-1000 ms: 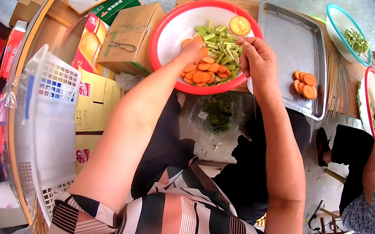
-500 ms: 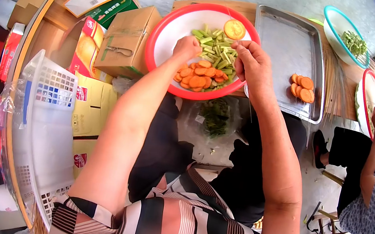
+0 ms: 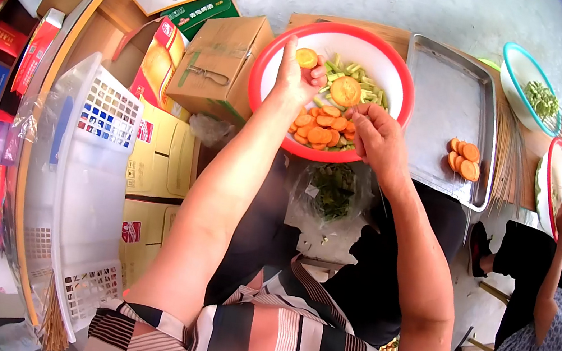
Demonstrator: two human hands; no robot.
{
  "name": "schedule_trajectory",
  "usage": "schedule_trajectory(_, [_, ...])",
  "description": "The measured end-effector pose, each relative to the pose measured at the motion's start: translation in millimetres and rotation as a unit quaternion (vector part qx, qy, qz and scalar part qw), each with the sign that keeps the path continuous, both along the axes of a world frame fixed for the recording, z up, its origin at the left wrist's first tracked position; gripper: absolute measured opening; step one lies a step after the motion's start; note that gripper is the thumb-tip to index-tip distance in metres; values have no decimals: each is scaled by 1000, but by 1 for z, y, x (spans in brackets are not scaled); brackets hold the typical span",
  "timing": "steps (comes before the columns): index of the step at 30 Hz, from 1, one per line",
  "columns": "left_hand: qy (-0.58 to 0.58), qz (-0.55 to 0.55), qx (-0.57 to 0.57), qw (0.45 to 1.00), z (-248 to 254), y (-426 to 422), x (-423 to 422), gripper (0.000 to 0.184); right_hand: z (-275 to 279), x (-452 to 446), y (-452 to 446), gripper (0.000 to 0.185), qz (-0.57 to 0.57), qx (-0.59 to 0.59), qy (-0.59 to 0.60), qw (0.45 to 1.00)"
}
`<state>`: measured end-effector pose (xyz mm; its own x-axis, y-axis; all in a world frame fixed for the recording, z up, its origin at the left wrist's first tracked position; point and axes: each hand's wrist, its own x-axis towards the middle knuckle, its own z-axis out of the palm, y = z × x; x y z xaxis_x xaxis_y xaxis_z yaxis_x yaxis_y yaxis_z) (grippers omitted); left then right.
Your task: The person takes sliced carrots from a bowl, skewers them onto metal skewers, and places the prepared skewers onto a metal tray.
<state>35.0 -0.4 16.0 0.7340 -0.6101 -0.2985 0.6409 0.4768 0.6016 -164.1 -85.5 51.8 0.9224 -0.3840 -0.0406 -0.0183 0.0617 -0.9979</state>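
My left hand (image 3: 299, 76) is raised over the left side of a red-rimmed white basin (image 3: 406, 85), with an orange slice (image 3: 306, 58) on its fingers, palm partly turned up. My right hand (image 3: 379, 138) pinches a thin stick at the basin's right side. A larger yellow-orange slice (image 3: 345, 91) sits at the upper end of that stick, close to my right fingertips. Inside the basin, cut green stalks (image 3: 373, 93) lie at the back and orange slices (image 3: 319, 133) at the front.
A metal tray (image 3: 447, 84) with several orange slices (image 3: 463, 159) stands right of the basin, beside thin sticks (image 3: 510, 148). A cardboard box (image 3: 222, 58) is at left, near a white plastic basket (image 3: 94, 184). Another person (image 3: 547, 317) sits at far right by a second red-rimmed bowl (image 3: 539, 186).
My left hand has come up from the basin's contents with an orange slice. My right hand still holds the stick with its slice. The whole view has shifted slightly.
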Motion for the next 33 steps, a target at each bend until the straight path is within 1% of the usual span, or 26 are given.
schedule_trajectory(2, [28,-12,-40,999,-2,0,2,55,-2,0,4,14,20,-48,20,998])
schedule_trajectory(3, [35,-21,-32,999,-2,0,4,62,-6,1,5,15,28,-47,21,998])
schedule_trajectory(6, [37,-32,-34,998,-4,-1,9,67,-8,3,8,14,28,-72,33,996])
schedule_trajectory(9, [38,-46,-49,997,-7,-3,15,70,-7,5,9,14,31,-57,46,997])
schedule_trajectory(16, [49,-43,-61,996,-6,-2,17,72,-12,6,9,15,19,-72,47,996])
schedule_trajectory(33, [36,-42,-52,997,-5,-1,15,74,-15,7,8,16,18,-96,55,994])
